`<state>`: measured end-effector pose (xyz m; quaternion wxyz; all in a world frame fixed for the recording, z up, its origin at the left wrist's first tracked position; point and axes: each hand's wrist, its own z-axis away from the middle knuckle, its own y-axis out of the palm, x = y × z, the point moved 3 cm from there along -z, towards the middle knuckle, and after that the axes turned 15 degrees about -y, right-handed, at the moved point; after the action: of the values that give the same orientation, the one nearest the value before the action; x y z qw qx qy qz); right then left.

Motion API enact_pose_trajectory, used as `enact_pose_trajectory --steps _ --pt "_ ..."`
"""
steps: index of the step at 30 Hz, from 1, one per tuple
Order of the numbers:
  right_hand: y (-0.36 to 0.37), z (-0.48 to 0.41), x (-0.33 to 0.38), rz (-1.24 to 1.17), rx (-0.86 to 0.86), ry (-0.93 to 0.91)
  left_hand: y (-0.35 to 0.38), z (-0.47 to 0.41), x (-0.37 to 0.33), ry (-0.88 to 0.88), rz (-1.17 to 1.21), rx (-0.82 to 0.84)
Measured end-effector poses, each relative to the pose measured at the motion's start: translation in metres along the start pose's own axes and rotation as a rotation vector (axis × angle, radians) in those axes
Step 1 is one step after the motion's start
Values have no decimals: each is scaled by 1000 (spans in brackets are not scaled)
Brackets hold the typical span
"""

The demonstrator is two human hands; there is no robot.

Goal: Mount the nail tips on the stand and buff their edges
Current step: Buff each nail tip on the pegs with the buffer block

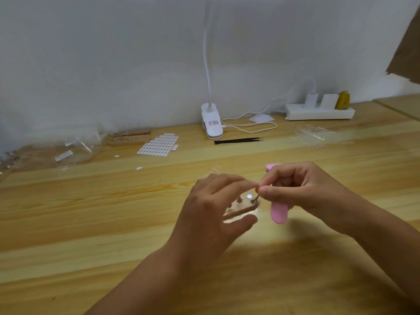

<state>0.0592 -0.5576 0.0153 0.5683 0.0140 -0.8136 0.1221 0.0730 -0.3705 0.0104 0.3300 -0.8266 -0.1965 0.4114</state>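
Observation:
A small wooden stand (241, 209) with metal pegs lies on the table, partly hidden under my left hand (211, 212). One peg carries a white adhesive dot (249, 196). My left hand hovers over the stand with its fingertips meeting those of my right hand (300, 189) above the right-end peg. A tiny item may be pinched there; it is too small to make out. My right hand also holds a pink buffer (279, 213), which pokes out below and above the fist.
At the back lie a sheet of white adhesive dots (159, 144), a second wooden stand (129, 138), black tweezers (238, 140), a white clip lamp (211, 120) with its cable, a power strip (318, 111) and clear plastic bags (75, 146). Loose clear tips (316, 135) sit far right.

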Motion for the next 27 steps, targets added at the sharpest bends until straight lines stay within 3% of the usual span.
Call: enact_pose_trajectory --steps 4,11,22,27 --pt "8 4 -1 -65 81 5 -10 14 -1 -66 191 -39" --pt "19 10 -5 -188 91 38 -9 19 -2 -117 439 42" --pt "19 15 -3 -105 91 14 -12 25 -1 -202 514 72" --pt "16 14 0 -142 -189 -140 -11 28 2 -287 588 120"
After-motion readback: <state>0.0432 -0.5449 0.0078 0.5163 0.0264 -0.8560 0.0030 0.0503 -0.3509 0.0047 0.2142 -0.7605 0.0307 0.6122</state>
